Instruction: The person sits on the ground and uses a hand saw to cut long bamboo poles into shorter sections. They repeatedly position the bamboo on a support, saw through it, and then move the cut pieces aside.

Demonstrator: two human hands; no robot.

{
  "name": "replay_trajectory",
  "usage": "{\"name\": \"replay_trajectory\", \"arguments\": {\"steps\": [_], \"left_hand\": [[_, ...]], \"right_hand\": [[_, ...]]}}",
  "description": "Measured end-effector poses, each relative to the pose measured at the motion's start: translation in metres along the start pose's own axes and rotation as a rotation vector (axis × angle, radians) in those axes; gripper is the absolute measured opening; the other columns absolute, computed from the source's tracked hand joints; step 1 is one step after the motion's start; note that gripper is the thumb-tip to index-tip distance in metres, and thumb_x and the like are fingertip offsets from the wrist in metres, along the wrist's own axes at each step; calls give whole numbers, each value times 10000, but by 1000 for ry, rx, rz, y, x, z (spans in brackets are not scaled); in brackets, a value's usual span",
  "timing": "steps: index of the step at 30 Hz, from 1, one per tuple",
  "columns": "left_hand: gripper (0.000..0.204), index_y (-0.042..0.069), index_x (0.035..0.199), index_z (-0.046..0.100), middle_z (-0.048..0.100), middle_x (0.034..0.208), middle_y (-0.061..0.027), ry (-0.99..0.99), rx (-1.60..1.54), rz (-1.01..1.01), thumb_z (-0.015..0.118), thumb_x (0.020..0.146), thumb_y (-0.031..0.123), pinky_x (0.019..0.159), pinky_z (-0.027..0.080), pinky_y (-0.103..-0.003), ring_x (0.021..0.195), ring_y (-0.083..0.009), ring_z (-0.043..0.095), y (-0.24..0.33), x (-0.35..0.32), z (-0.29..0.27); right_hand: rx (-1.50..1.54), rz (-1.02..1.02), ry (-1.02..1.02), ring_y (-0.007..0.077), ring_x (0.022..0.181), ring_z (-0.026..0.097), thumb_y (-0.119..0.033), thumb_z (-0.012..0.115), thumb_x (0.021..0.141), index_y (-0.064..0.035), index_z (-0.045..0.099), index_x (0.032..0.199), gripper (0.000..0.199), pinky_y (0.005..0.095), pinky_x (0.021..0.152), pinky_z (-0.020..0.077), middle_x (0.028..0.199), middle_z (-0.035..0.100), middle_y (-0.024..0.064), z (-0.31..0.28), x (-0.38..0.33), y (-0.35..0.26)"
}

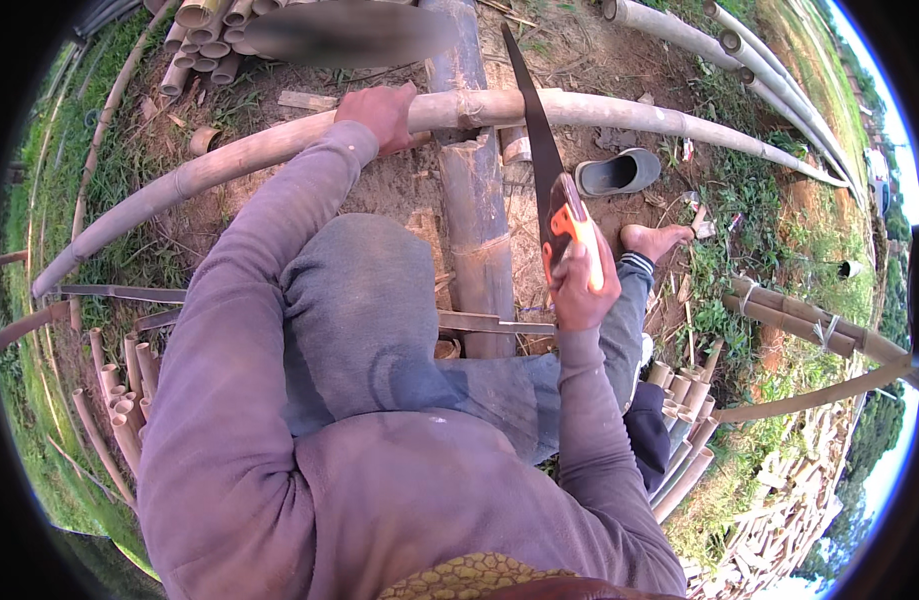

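Observation:
A long bamboo pole [229, 160] lies crosswise in front of me over a thicker bamboo log [479, 235], which runs away from me. My left hand [379, 115] is closed around the pole, left of where the two cross. In my right hand [585, 288] is a handsaw [544, 140], its orange handle wrapped by my fingers. The dark blade points away from me and crosses the pole just right of the log. Whether the teeth have cut into the bamboo, I cannot tell. A notch shows in the log beside the pole.
Cut bamboo lengths are stacked at the far left [214, 45], and more bundles [684, 395] stand near my right side. A grey-green clog [619, 172] sits right of the saw, near a bare foot [657, 242]. Split bamboo scraps [779, 510] are heaped at the lower right.

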State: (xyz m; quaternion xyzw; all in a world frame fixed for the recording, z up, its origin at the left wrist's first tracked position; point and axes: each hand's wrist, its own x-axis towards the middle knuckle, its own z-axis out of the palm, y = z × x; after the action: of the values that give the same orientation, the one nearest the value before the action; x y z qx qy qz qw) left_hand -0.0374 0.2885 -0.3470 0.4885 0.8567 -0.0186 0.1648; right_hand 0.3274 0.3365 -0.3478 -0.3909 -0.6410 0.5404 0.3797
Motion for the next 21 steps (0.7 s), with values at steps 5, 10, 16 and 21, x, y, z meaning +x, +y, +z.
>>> {"name": "replay_trajectory", "arguments": {"steps": [5, 10, 16, 21], "left_hand": [[536, 105, 1257, 589, 735, 1213, -187, 11, -8, 23, 781, 843, 385, 983, 553, -509, 1163, -398, 696, 9, 6, -9], [560, 104, 1241, 592, 736, 1192, -187, 7, -6, -3, 785, 843, 447, 958, 553, -518, 1146, -401, 701, -8, -3, -4], [637, 109, 1261, 616, 753, 1191, -167, 18, 5, 13, 767, 883, 600, 969, 567, -499, 1131, -379, 721, 1, -2, -1], [568, 105, 1255, 604, 744, 1193, -184, -2, -2, 20, 776, 857, 472, 976, 559, -507, 1140, -392, 709, 4, 6, -7]], "right_hand": [[38, -67, 48, 62, 716, 632, -119, 679, 1049, 18, 669, 1354, 334, 232, 611, 536, 1009, 724, 54, 48, 88, -13], [-22, 23, -17, 173, 924, 719, -289, 636, 1082, 89, 569, 1436, 522, 265, 716, 586, 1218, 720, 159, -39, -75, -10], [-127, -86, 35, 170, 974, 706, -282, 646, 1071, 76, 587, 1410, 496, 277, 768, 586, 1210, 717, 160, -18, -37, 16], [-2, -6, 18, 76, 787, 648, -156, 693, 1050, 21, 660, 1357, 355, 239, 667, 541, 1063, 725, 70, 53, 91, -17]]}}
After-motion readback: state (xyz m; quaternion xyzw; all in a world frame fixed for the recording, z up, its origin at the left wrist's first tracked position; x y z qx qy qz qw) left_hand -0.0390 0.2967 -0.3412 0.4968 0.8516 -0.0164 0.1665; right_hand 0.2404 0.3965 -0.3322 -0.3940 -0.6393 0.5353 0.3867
